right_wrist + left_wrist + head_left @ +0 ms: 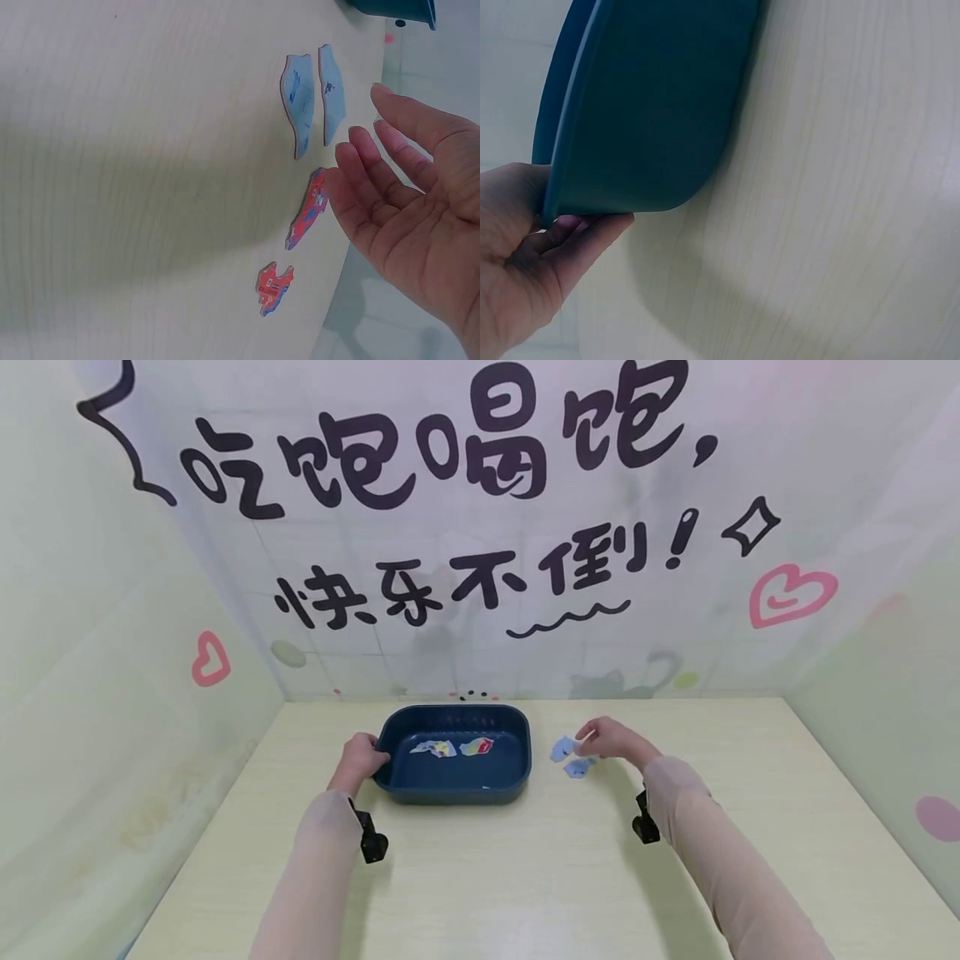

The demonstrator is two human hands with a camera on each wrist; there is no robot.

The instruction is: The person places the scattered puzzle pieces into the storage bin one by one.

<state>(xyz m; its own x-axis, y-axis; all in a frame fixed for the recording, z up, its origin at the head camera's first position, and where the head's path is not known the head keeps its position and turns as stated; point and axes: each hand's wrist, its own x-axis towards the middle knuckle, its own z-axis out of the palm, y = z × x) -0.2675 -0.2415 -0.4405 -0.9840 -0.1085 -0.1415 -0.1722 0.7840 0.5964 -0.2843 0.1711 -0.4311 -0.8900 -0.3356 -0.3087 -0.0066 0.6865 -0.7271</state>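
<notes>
A dark blue rectangular basin (457, 794) stands on the table. At its left rim my left hand (362, 755) grips the wall, thumb inside and fingers outside, as the left wrist view also shows. Two puzzle-like pieces, one yellow and white (442, 748) and one red and yellow (477, 746), lie inside the basin. My right hand (609, 739) hovers above the table with loosely bent fingers and holds nothing. Near its fingertips are two light blue pieces (298, 105). Two red-and-blue pieces (307, 210) lie farther along in the right wrist view; the head view hides them behind my hand or forearm.
The pale wood-grain table (480, 877) ends against a white cloth backdrop (450, 660) with large black lettering and pink hearts. Cloth panels rise on both sides. A small black device (371, 839) is strapped to each wrist.
</notes>
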